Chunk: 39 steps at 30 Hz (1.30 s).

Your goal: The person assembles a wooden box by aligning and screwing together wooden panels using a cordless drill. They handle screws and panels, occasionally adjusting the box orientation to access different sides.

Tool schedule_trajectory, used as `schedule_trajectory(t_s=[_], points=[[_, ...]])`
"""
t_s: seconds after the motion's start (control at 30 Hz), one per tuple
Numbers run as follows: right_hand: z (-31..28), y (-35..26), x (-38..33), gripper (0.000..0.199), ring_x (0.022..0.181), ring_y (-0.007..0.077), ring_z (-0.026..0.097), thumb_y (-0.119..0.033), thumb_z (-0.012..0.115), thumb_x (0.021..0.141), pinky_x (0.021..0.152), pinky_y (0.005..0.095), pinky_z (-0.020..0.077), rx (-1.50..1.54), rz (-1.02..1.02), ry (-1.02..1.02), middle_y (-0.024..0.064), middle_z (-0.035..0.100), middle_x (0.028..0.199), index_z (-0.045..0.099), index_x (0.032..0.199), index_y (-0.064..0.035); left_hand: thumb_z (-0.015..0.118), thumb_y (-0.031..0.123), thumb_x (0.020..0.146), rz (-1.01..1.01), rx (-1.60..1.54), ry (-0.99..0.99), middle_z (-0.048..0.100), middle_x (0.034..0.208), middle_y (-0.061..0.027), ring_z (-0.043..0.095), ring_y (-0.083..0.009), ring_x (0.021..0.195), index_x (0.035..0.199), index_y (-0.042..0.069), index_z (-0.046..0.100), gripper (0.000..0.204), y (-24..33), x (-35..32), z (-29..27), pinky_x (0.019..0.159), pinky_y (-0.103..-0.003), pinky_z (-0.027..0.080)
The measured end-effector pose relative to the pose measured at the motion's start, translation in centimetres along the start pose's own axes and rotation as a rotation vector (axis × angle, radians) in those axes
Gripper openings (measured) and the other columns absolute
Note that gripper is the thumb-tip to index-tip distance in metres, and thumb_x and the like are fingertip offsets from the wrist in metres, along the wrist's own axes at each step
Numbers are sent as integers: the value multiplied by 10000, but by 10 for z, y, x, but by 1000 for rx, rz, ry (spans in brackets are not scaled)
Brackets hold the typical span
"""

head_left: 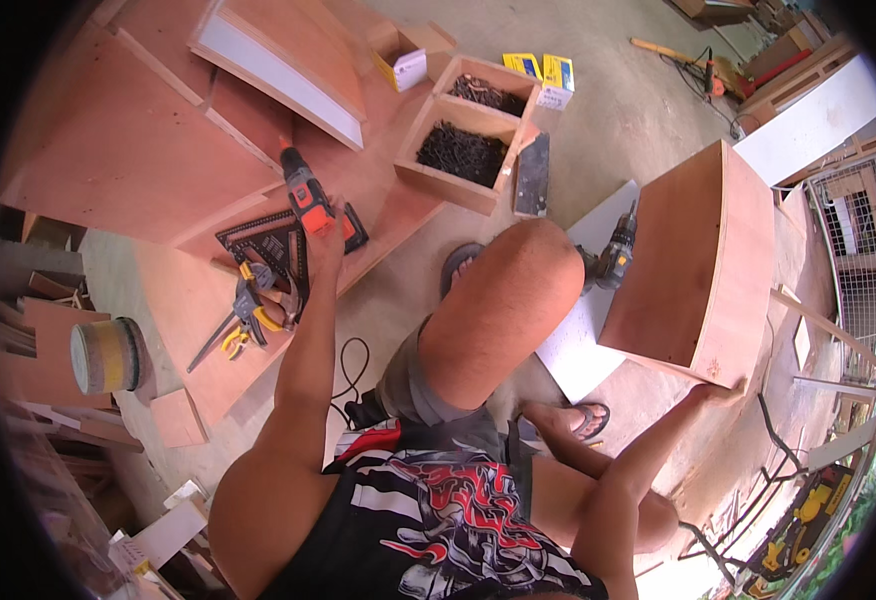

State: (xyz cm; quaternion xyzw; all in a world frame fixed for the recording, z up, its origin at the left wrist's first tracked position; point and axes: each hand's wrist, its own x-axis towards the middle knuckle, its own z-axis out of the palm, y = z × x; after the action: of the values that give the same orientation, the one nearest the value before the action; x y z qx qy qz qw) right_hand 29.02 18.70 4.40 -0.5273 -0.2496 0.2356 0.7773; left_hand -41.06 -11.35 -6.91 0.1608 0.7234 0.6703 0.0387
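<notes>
My left hand [327, 236] is closed round the grip of an orange and black cordless drill [308, 198], which lies over a plywood sheet with its nose toward the far panels. Beside it are a black triangular square [283, 238] and a bar clamp [249, 305] with yellow parts. On the right, my right hand [722, 394] grips the near lower corner of an open plywood box [736, 265], which stands tilted on a white board [570, 362]. A second drill [615, 256], dark with a yellow mark, stands between my raised knee and that box.
A two-part wooden tray [448, 187] holds dark screws, with small yellow-and-white cartons [557, 80] behind it. Large plywood panels [148, 140] fill the far left. A round tub [103, 356] stands left. A power cord [356, 372] loops near my leg.
</notes>
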Motion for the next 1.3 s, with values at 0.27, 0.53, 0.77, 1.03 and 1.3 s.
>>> schedule_trajectory(t_s=[0.27, 0.53, 0.77, 1.03, 1.3], points=[[-16, 2, -2, 628, 1144, 377, 626, -414, 543, 851, 965, 512, 523, 51, 35, 2, 214, 616, 1269, 589, 1265, 55, 733, 353, 943, -14, 657, 43, 645, 1135, -94, 611, -196, 1023, 1308, 47, 563, 506, -3, -26, 12, 884, -340, 491], [-92, 49, 47, 603, 1297, 333, 461, -445, 453, 972, 1061, 510, 442, -194, -212, 47, 175, 542, 1363, 540, 1344, 22, 737, 276, 911, 379, 369, -596, 635, 1277, -144, 572, -326, 1184, 1346, -12, 582, 545, 118, -102, 182, 1058, -434, 422], [-31, 28, 11, 290, 1043, 181, 577, -245, 578, 955, 965, 361, 453, 107, -197, 13, 104, 618, 1110, 589, 1115, -4, 671, 326, 968, 1212, 202, -1242, 583, 1398, -201, 549, -347, 1303, 1389, -6, 550, 550, 355, -132, 329, 1112, -424, 409], [-28, 8, -2, 323, 1000, 178, 551, -269, 585, 945, 931, 327, 430, -13, -97, 5, 109, 613, 1057, 580, 1076, 27, 648, 561, 883, 1719, -135, -1754, 509, 1494, -187, 460, -345, 1395, 1450, 6, 503, 806, 321, -337, 351, 1185, -497, 303], [-18, 6, -8, 305, 925, 144, 498, -289, 594, 957, 864, 305, 409, 21, -113, 46, 79, 572, 970, 563, 998, 12, 565, 529, 962, 1767, 553, -1352, 412, 1565, -190, 316, -385, 1483, 1460, 34, 502, 705, 329, -260, 452, 1224, -538, 226]])
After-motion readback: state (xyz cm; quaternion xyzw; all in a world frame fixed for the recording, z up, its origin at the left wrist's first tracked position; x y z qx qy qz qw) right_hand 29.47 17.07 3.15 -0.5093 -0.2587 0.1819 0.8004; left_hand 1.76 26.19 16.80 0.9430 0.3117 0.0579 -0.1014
